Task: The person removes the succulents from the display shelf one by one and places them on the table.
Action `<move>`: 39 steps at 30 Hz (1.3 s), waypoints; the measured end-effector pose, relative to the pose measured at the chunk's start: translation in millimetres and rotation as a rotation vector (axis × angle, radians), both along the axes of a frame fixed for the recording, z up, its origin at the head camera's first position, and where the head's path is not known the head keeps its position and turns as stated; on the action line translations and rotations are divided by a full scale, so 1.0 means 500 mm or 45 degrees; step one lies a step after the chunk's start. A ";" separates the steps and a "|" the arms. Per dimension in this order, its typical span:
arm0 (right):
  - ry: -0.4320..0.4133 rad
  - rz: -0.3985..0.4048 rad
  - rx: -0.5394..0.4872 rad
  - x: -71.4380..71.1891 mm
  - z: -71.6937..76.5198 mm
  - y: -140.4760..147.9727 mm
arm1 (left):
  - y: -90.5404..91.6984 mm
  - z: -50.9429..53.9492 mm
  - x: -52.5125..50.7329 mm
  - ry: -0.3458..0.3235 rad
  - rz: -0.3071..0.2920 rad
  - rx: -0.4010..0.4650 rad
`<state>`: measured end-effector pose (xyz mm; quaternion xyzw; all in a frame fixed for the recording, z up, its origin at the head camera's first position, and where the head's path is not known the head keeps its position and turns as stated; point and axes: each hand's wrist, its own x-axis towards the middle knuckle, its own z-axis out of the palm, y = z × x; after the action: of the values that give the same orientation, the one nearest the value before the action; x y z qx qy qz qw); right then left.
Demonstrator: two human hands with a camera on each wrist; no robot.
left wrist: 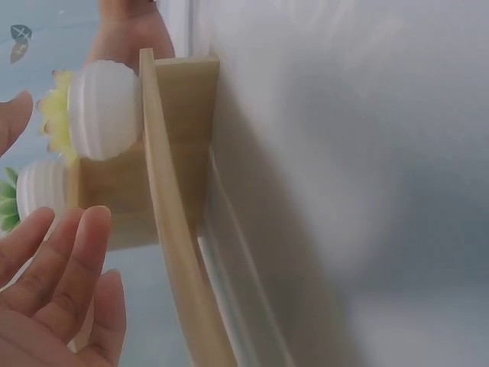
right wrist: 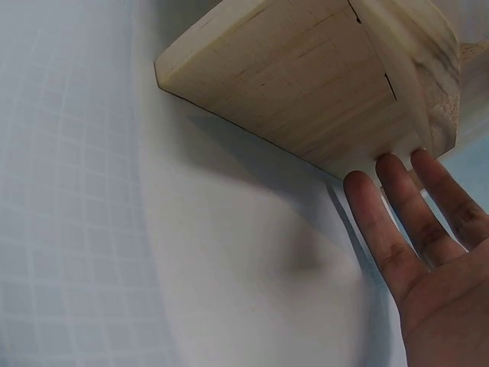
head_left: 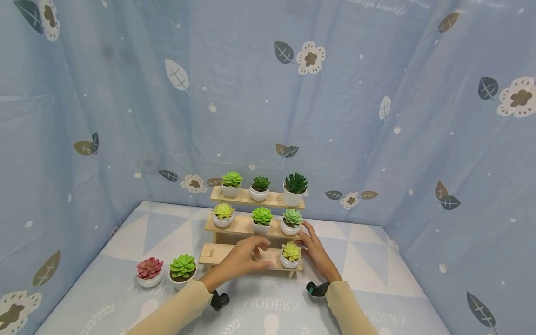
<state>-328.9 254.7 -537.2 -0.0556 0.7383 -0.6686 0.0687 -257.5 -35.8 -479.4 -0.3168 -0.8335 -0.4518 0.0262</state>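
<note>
Left to right. Red succulent [head_left: 150, 271] in a squat white pot, green succulent [head_left: 183, 270] just beside it, both on the table [head_left: 251, 289]; head view only.

Left hand [head_left: 243, 256]: above the front of the bottom shelf [head_left: 219, 251]. Fingers curved, thumb well apart from them, nothing gripped; left wrist view shows the same gap.

Wooden stand [head_left: 243, 225]: three stepped tiers, pale wood; full layout only in head view. Top: light-green plant [head_left: 231, 184] in a squarish pot, small dark plant [head_left: 259, 188] in a round one, taller dark plant [head_left: 295, 190] in a straight-sided one. Middle: yellowish plant [head_left: 224, 214], bright-green plant [head_left: 262, 219] in a square pot, pale-green plant [head_left: 291, 221]. All pots white.

Yellow-green succulent [head_left: 291, 255]: upright on the bottom shelf's right end, between the hands. Left wrist view gets its pot side-on: bulging, matte, ribbed around. Also there: thin shelf edge, flat support panel below.

Right hand [head_left: 316, 251]: at the stand's right end. Right wrist view shows three fingers nearly straight, slightly spread, tips at a wooden edge; contact, can't tell. Only that view resolves wood grain and dark joint lines.
</note>
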 end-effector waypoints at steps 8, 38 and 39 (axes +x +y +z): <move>0.003 0.002 -0.009 0.002 0.000 0.000 | 0.032 -0.012 -0.011 -0.025 0.018 0.016; 0.007 0.022 -0.019 0.001 -0.004 0.001 | 0.099 -0.039 -0.030 -0.121 0.063 0.008; 0.004 0.020 -0.022 0.001 -0.002 0.001 | 0.101 -0.039 -0.031 -0.115 0.060 0.009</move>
<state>-328.5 255.1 -538.4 -0.0632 0.7321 -0.6744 0.0722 -273.2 14.9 -499.1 -0.2764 -0.8395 -0.4678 0.0004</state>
